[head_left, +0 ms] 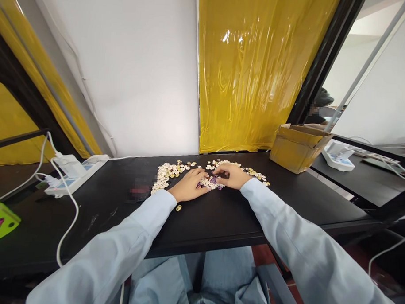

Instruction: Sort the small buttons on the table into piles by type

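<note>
My left hand (192, 186) lies palm down on the black table, its fingers stretched against the left side of a small pile of buttons (210, 182), white and purple. From the other side my right hand (233, 175) curves around the same pile, thumb and fingers apart. Whether single buttons are under the fingers is hidden. A larger spread of cream and yellowish buttons (165, 175) lies beyond and left of my left hand. More pale buttons (258, 175) reach behind and to the right of my right hand. One yellow button (178, 208) sits alone near my left wrist.
A cardboard box (298, 148) stands at the table's back right corner. At the left are a white power strip (72, 176) with plugs and cables, and a bright green object (1, 220). A wall and yellow plastic curtain (251, 82) rise behind the table (213, 223).
</note>
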